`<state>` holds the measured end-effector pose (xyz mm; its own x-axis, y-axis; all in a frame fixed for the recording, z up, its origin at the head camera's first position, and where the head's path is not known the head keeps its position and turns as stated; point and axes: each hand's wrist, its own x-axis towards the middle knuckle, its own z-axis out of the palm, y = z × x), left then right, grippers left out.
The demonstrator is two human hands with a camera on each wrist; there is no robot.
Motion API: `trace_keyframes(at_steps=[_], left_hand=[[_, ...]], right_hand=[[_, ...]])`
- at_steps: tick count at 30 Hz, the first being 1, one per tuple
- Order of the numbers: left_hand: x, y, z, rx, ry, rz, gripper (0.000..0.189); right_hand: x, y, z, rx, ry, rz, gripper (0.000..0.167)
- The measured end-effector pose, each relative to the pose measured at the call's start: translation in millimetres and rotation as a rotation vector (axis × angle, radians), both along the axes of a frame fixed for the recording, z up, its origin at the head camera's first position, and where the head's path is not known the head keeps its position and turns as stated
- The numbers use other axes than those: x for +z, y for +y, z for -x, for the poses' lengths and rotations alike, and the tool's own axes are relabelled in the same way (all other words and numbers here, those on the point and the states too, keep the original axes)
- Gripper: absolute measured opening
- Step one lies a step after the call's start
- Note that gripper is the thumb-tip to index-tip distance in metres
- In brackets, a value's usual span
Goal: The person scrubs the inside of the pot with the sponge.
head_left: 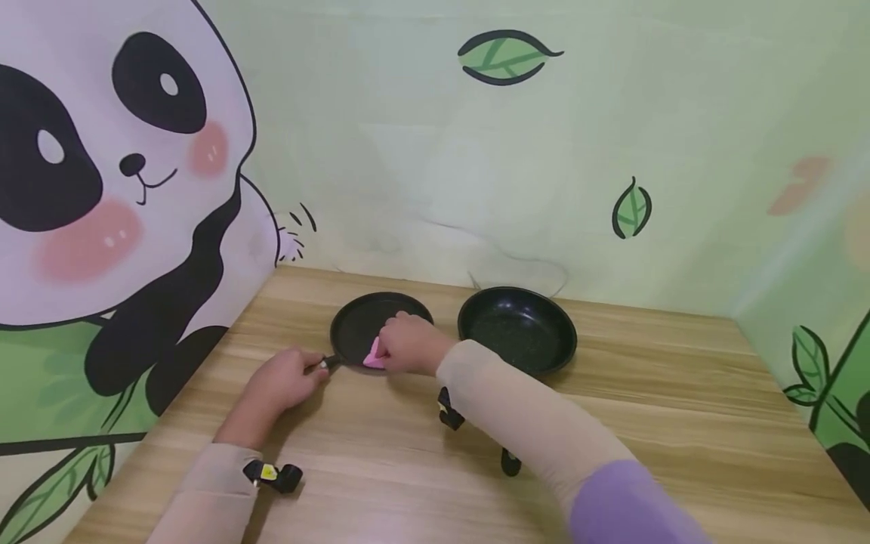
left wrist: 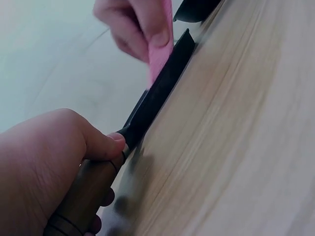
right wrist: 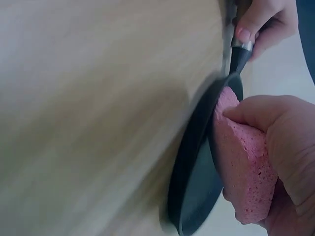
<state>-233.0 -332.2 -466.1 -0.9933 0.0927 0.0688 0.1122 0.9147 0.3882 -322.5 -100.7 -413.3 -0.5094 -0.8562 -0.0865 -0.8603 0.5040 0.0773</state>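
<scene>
In a shallow pan (head_left: 356,325), the right hand (head_left: 412,344) grips a pink sponge (right wrist: 241,167), its pores seen only from that wrist; the left hand (head_left: 284,381) grips the handle (left wrist: 88,191).

A pale green back wall (head_left: 381,98) is standing behind a wood-grained desk (head_left: 666,370), and a large leaf (head_left: 506,57) and a smaller leaf (head_left: 632,210) are decorating it. A pink-cheeked cartoon panda (head_left: 156,219) is filling the left side. A leafy plant (head_left: 809,357) is edging the right wall (head_left: 754,264), where a pale streak is slanting. Soft light is brightening the desk's near part.
</scene>
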Motion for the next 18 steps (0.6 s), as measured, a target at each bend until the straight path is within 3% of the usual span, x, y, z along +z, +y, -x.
trace_keyframes(at_steps=[5,11,18], left_hand=[[0.6,-1.4,-2.7,0.017,-0.013,0.018,0.014],[2.1,-0.2,-4.2,0.022,-0.013,0.009,0.014],[-0.5,-0.8,-4.2,-0.025,0.026,-0.016,0.017]], right_hand=[[8.9,14.7,3.2,0.038,0.016,-0.069,0.028],[12.6,29.4,11.9,0.003,0.046,-0.097,0.039],[13.8,36.4,25.2,-0.059,0.062,-0.149,0.036]])
